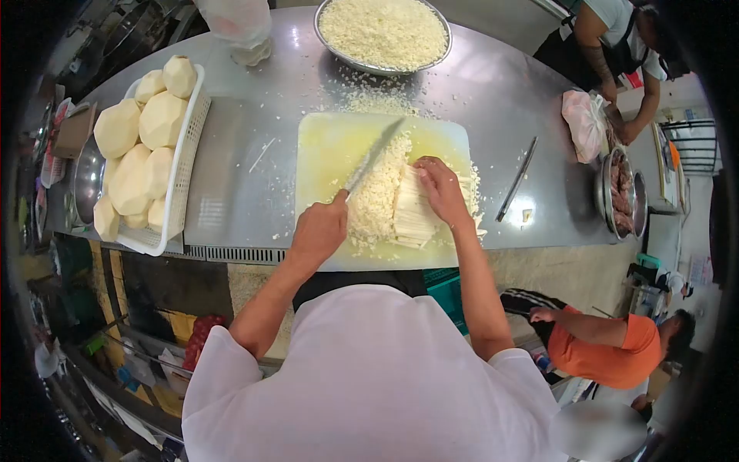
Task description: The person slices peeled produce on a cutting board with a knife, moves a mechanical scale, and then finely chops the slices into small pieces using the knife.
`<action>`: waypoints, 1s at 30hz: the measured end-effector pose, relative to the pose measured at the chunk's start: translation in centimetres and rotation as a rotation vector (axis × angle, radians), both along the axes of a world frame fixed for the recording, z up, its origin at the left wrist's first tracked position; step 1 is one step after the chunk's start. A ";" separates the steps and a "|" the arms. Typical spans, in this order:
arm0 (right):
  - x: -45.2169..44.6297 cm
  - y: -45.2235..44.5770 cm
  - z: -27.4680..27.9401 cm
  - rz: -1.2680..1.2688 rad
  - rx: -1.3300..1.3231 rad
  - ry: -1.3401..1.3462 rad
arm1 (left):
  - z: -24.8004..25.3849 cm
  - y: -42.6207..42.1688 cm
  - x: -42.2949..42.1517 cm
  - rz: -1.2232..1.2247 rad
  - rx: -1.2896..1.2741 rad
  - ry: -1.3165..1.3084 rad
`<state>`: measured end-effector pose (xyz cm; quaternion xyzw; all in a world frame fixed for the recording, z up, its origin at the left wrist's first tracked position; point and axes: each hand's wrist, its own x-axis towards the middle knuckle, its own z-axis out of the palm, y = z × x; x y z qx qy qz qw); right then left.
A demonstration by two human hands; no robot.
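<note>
My left hand (319, 231) is closed round the handle of a kitchen knife (377, 156). Its blade slants up and to the right over a heap of finely chopped pale vegetable (376, 202), which looks like jicama. Curled over the upper part of a bundle of jicama strips (416, 212), my right hand (441, 189) presses them to the board. Strips and chopped bits lie side by side on the yellowish cutting board (319, 146). More crumbs are scattered at the board's right edge and beyond its far edge.
A white basket (188, 154) of whole peeled jicamas stands left. Beyond the board is a metal bowl (385, 35) heaped with chopped jicama. A thin dark rod (517, 179) lies right. Bowls with meat (620, 192) are near a co-worker (616, 46); another person (608, 346) wears orange.
</note>
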<state>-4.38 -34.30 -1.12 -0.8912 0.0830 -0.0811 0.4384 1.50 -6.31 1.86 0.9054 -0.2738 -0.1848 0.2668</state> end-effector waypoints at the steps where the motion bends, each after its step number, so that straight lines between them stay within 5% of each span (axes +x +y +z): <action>1: -0.1 0.5 0.1 -0.001 0.001 -0.001 | 1.2 -0.3 -0.1 -0.001 0.001 -0.001; 6: -0.2 2.7 -1.3 -0.158 -0.250 -0.214 | 6.1 -2.4 -2.1 0.006 -0.194 0.077; 10: -0.4 3.6 -2.1 -0.213 -0.440 -0.212 | -3.0 -6.4 -2.1 -0.057 -0.110 0.009; 16: -0.4 3.4 -2.3 -0.197 -0.471 -0.196 | 5.8 -4.6 -3.2 -0.054 0.020 0.169; 22: -0.4 3.3 -2.3 -0.189 -0.492 -0.187 | -0.4 -8.0 -2.2 -0.121 -0.024 -0.006; 27: -0.4 3.3 -2.7 -0.205 -0.485 -0.225 | 5.3 -5.1 -4.2 -0.079 0.044 0.143; 30: -0.3 3.5 -2.5 -0.203 -0.483 -0.219 | -1.8 -6.6 -3.8 -0.083 -0.029 0.034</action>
